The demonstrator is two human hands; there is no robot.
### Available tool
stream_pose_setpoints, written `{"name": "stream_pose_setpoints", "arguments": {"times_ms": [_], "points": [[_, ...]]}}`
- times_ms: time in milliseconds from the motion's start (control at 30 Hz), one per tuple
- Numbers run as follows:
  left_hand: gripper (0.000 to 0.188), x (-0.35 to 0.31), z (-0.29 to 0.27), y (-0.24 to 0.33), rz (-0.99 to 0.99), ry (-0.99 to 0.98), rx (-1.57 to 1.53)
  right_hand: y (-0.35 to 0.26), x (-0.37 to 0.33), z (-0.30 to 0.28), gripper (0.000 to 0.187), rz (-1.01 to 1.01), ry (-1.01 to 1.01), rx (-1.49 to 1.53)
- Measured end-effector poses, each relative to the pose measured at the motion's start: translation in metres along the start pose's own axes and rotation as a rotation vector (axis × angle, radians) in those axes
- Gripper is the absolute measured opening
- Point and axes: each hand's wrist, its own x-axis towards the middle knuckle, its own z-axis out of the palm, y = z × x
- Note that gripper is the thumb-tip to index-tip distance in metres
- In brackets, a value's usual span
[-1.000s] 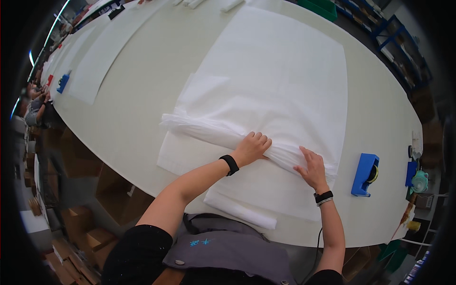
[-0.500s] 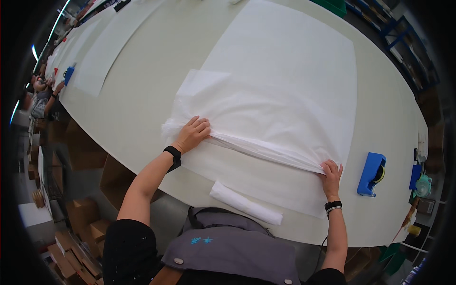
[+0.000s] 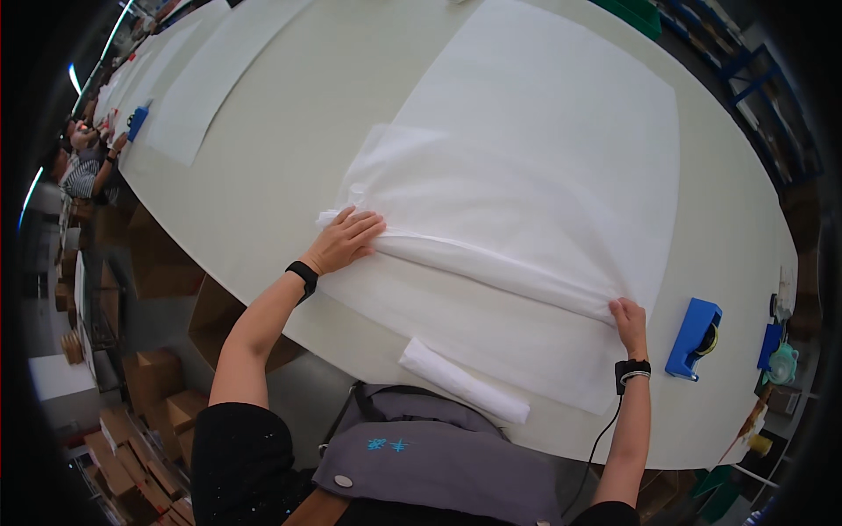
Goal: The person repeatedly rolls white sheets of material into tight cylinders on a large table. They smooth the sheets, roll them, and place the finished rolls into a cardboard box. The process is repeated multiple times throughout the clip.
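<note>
A thin white cloth (image 3: 491, 188) lies in soft wrinkles over a large translucent white sheet (image 3: 561, 70). Its near edge is bunched into a long narrow fold running between my hands. My left hand (image 3: 351, 238) rests on the fold's left end, fingers stretched out across it and the thumb hidden. At the right end, my right hand (image 3: 629, 320) is closed with the fold's edge pinched in its fingers. Between the fold and my body, a rolled white bundle (image 3: 465, 380) lies near the table's front edge.
A blue tape dispenser (image 3: 694, 338) stands on the table (image 3: 263, 175) to my right. More pale sheets (image 3: 197, 110) lie at the far left, where a co-worker (image 3: 83, 171) sits by another blue dispenser (image 3: 138, 123). Cardboard boxes (image 3: 158, 377) stand below at left.
The fold between my hands has become straighter and smoother. My left hand's fingers lie flatter on it, and my right hand has closed more tightly. The whole view has shifted slightly.
</note>
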Motion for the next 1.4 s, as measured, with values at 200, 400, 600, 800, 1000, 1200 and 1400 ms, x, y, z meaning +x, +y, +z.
{"name": "stream_pose_setpoints", "arguments": {"times_ms": [200, 400, 600, 800, 1000, 1200, 1400], "points": [[0.027, 0.012, 0.006, -0.032, -0.088, -0.038, 0.027, 0.017, -0.008, 0.021, 0.035, -0.118, 0.322, 0.132], [0.034, 0.025, 0.008, -0.039, -0.376, 0.013, -0.211, 0.008, 0.003, 0.009, 0.040, 0.119, 0.188, 0.059], [0.044, 0.030, 0.008, -0.037, -0.526, -0.160, -0.135, 0.003, 0.003, 0.006, 0.044, 0.167, 0.158, -0.035], [0.012, 0.042, 0.008, -0.024, -0.301, 0.188, 0.001, -0.007, 0.003, 0.007, 0.042, 0.152, 0.220, -0.138], [0.014, 0.002, 0.034, -0.011, -0.423, 0.159, -0.256, -0.012, 0.000, 0.018, 0.028, 0.049, 0.528, -0.382], [0.034, -0.006, 0.007, 0.006, -0.217, 0.086, -0.082, 0.004, -0.017, 0.020, 0.026, 0.066, 0.373, 0.033], [0.047, -0.015, 0.008, 0.001, -0.255, 0.036, -0.089, -0.012, -0.048, 0.018, 0.044, -0.298, 0.277, -0.255]]}}
